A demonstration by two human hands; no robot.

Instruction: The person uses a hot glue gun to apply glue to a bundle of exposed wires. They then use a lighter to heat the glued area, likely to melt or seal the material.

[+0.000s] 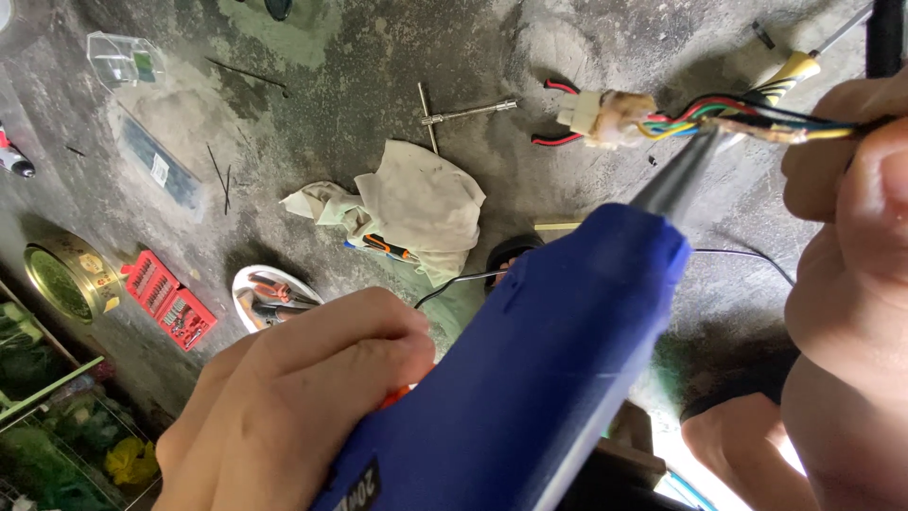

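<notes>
Left hand (293,407) grips the blue glue gun (539,369), nozzle at one o'clock touching wires (738,118) pinched steady by right hand (851,218).

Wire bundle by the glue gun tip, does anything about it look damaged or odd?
Yes. The wire bundle held in the right hand has a ragged, brownish patch of wrapping just where the glue gun nozzle touches it, and the white connector at its end looks grimy and discoloured.

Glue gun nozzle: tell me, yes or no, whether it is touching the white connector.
No: the blue glue gun has its nozzle tip on the coloured wires, beside the white connector, not on it.
</notes>
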